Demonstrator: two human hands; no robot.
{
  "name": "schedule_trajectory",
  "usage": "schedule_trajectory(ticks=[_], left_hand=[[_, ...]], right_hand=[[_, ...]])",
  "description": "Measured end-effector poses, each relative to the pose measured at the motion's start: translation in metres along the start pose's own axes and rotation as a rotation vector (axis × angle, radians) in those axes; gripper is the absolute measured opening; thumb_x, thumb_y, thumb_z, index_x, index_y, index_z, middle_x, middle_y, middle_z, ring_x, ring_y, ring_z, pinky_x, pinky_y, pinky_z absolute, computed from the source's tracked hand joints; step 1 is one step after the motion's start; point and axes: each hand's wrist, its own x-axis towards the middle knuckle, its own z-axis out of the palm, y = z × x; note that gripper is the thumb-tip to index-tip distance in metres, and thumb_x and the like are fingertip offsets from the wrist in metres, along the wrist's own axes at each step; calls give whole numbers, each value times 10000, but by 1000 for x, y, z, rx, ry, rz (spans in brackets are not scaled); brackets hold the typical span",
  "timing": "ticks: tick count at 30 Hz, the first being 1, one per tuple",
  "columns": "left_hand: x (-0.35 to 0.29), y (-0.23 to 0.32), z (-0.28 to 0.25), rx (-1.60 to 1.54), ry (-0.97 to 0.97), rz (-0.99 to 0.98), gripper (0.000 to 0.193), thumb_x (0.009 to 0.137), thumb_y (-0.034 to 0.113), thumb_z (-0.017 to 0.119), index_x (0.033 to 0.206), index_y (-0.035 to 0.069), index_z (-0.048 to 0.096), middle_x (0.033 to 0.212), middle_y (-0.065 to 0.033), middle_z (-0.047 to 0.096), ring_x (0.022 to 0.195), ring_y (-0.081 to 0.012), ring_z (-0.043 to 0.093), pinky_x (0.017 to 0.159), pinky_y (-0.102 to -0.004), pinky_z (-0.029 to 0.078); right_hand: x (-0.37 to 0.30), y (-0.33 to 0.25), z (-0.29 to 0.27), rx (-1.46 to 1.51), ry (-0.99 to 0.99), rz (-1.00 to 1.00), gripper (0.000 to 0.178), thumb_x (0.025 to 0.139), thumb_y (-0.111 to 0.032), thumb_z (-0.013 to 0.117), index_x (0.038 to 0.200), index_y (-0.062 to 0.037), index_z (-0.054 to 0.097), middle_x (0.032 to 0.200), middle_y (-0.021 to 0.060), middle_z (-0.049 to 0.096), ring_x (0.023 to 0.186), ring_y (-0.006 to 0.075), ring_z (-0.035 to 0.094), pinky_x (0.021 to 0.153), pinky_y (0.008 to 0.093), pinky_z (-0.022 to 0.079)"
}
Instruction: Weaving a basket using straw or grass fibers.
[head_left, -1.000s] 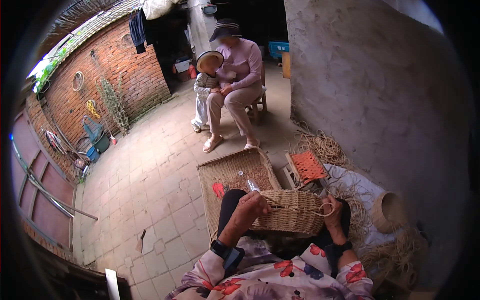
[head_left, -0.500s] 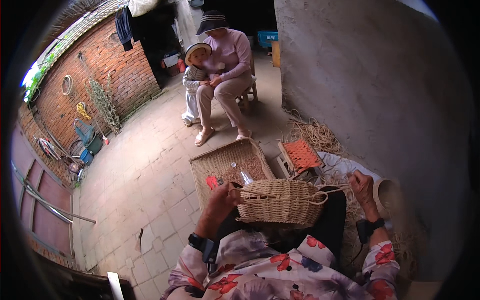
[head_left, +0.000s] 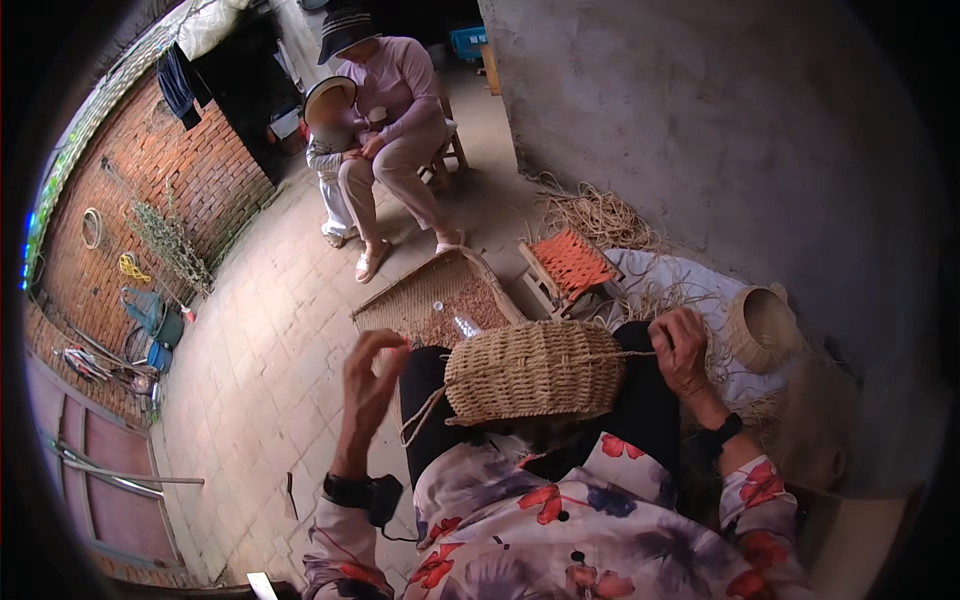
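While I watch through the head camera, the two hands stand well apart, one at either end of the woven basket (head_left: pixel 535 370) that rests across the dark-trousered lap. I see the left hand (head_left: pixel 370 385) raised just off the basket's left end, its thumb and fingers curved with a gap between them and gripping nothing that I can make out. The right hand (head_left: pixel 682 350) is pinched on a thin cord (head_left: pixel 638 353), which runs taut from the basket's right end to the fingertips. A loose loop (head_left: pixel 425 415) hangs from the left end, over the thigh. Past the basket's far edge I have a shallow woven tray (head_left: pixel 400 288) on the paving, reddish-brown bits scattered in it; a clear plastic piece (head_left: pixel 466 325) lies toward its near edge, with a small white ring (head_left: pixel 438 306) farther in. Beside the tray's right edge stands a stool (head_left: pixel 572 262) with an orange woven seat, and behind that lies a heap of straw strands (head_left: pixel 600 215). A round basket (head_left: pixel 765 328) sits near the right edge of a white sheet (head_left: pixel 700 268). Farther out, I see a seated person (head_left: pixel 400 85) in pink beside a smaller one in a brimmed hat (head_left: pixel 333 90).
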Motion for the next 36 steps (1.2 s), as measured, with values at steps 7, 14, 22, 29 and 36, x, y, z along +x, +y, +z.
schedule_trajectory(ticks=[7,14,22,29,36], left_hand=[[-3,64,81,-42,-301,-295,231,848,175,720,821,-39,636,686,-107,617,644,-184,588,628,-335,466],[-7,58,92,-108,-220,-219,263,824,221,695,810,-37,648,707,-72,629,694,-159,605,666,-309,482],[-7,49,99,-211,-194,-383,216,860,188,678,846,-28,679,747,-27,616,712,-109,557,654,-274,445],[-12,40,100,-157,-181,-328,294,893,275,701,926,-17,714,791,-110,697,756,-185,657,738,-323,511],[-14,37,101,-185,-185,-316,303,902,281,700,935,-20,708,817,-112,704,776,-185,663,749,-326,510]], right_hand=[[-14,-37,9,111,-54,-121,279,864,-241,733,834,-77,510,726,108,552,665,324,618,597,436,481],[-20,-34,22,102,-98,-133,281,882,-241,719,801,-67,513,691,96,543,637,307,616,564,416,469],[-20,-38,20,61,-94,-126,232,883,-226,714,787,-83,557,665,85,591,620,276,645,577,387,512],[-18,-37,23,66,-140,-101,301,910,-278,691,762,-80,519,668,102,545,616,336,607,566,423,475],[-19,-38,23,102,-124,-57,280,892,-263,717,788,-74,539,684,114,560,619,352,603,566,428,470]])
